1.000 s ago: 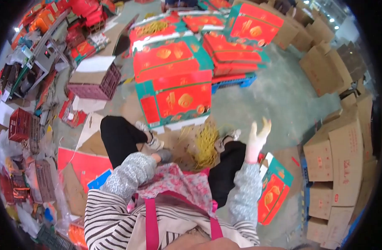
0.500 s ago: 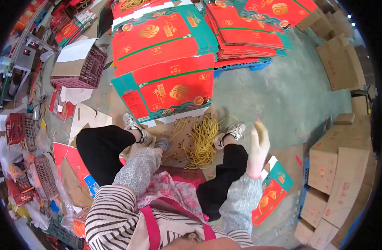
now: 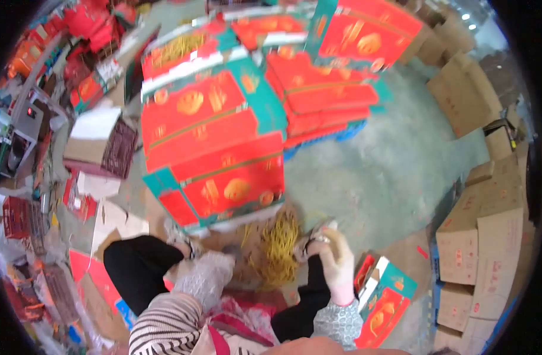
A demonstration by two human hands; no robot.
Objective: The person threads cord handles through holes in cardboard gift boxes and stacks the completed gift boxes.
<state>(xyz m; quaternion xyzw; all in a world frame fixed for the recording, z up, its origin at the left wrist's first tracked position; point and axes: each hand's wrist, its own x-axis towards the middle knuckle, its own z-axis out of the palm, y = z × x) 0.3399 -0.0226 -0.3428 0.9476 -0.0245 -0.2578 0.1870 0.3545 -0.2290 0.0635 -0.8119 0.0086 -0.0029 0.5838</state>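
My right hand (image 3: 340, 260), in a pale glove, is just beside my right shoe (image 3: 318, 236); its fingers look extended and apart, with nothing visible in them. My left hand (image 3: 238, 254), in a grey glove, is low between my knees, mostly hidden beyond the patterned sleeve and blurred. Between my feet lies a heap of yellow cords (image 3: 280, 248), to the right of my left hand. Beyond it, a red and green printed carton sheet (image 3: 235, 186) leans against a stack of similar flat sheets (image 3: 194, 106).
More flat cartons (image 3: 324, 97) lie on a blue pallet (image 3: 324, 141) at the back. A purple crate (image 3: 118, 151) stands on the left. Brown boxes (image 3: 457, 248) are stacked on the right. Near my right knee lies a red and green carton piece (image 3: 383, 310).
My right hand has come down and left, from raised beside my knee to near the shoe. The view has tilted, so the cartons appear lower and further left. Much is now blurred.
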